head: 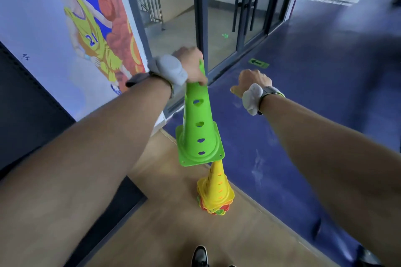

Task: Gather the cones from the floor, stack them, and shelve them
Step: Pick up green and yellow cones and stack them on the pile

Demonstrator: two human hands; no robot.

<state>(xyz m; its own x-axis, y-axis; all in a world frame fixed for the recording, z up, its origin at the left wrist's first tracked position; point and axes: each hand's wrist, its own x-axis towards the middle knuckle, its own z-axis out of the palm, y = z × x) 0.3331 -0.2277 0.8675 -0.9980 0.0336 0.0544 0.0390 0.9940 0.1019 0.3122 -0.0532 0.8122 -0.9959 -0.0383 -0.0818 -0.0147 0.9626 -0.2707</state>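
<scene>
Nearest, at 6 o'clock: stack of cones [216, 193], yellow on top, upright on wooden floor [173, 234]. Toward 12 o'clock, over it: green cone [199, 132], tip gripped by left hand [191, 65]. At 3 o'clock: right hand [252, 81], loose, holding nothing.

1 cam only, worn on my head, wide-angle, aimed fwd & steeply down. Left forearm [91, 154] & right forearm [329, 149] enter from the lower corners, big & close to the lens. Left hand [191, 60] & right hand [253, 81] land mid-frame. My shoe [200, 256] sits bottom centre, glass doors [225, 17] farther off up top.
</scene>
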